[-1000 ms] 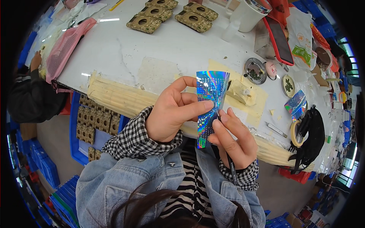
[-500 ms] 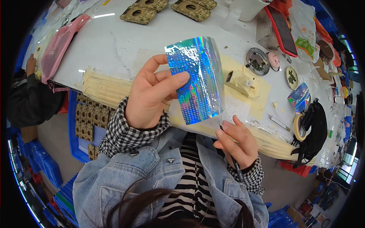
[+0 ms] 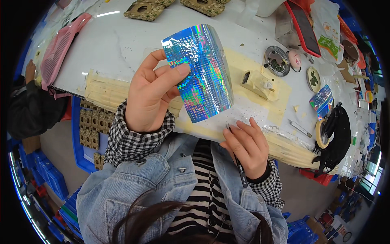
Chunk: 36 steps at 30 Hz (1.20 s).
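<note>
My left hand (image 3: pixel 152 87) pinches the left edge of a shiny holographic blue sticker sheet (image 3: pixel 207 77) between thumb and fingers. The sheet is held up over the table's near edge, curled along its right side, with rows of small marks on it. Below its lower right corner, my right hand (image 3: pixel 248 148) is closed around slim black tweezers (image 3: pixel 239 164), whose tips point up toward the sheet. Beyond that hand, a block wrapped in yellowish tape (image 3: pixel 260 86) sits on the table with a small peg on its side.
Camouflage-patterned parts (image 3: pixel 148 10) lie at the far edge; similar ones fill a blue tray (image 3: pixel 77 150) at lower left. Right of the block are a round metal dish (image 3: pixel 282 71), a small oval dish (image 3: pixel 313 79), a cutter (image 3: pixel 300 128), tape roll (image 3: pixel 322 136) and black bag (image 3: pixel 340 138).
The left hand and sticker sheet have shifted left and slightly farther away. My right hand has moved a little left and up, the tweezers still in it.
</note>
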Each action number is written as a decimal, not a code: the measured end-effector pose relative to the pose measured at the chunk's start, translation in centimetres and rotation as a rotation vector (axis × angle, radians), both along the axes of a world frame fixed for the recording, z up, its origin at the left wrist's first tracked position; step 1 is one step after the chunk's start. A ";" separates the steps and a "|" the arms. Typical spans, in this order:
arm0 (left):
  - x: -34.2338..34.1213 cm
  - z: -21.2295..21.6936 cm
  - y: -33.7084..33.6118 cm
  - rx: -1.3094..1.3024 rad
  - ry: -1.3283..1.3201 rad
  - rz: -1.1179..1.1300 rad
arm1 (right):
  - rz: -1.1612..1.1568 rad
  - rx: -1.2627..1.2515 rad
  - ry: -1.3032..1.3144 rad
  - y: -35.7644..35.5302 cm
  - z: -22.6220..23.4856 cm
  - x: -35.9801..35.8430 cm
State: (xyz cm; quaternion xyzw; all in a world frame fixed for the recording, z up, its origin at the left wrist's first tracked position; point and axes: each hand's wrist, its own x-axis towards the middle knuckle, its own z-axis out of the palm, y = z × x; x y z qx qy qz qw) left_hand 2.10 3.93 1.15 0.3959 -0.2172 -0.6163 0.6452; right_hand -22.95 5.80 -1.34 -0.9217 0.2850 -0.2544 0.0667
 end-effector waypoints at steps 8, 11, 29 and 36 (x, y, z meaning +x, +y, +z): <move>-0.2 -0.1 0.0 0.013 0.015 -0.002 | 0.029 0.035 0.106 0.0 0.6 0.2; -0.1 -0.1 0.0 0.014 0.011 -0.002 | 0.035 0.054 0.122 -0.1 0.9 0.3; 0.0 -0.4 0.2 0.003 0.023 -0.002 | 0.044 0.051 0.147 -0.3 1.3 0.4; 0.2 -0.4 0.2 -0.012 0.032 -0.017 | 0.034 0.183 0.098 -0.3 1.8 0.3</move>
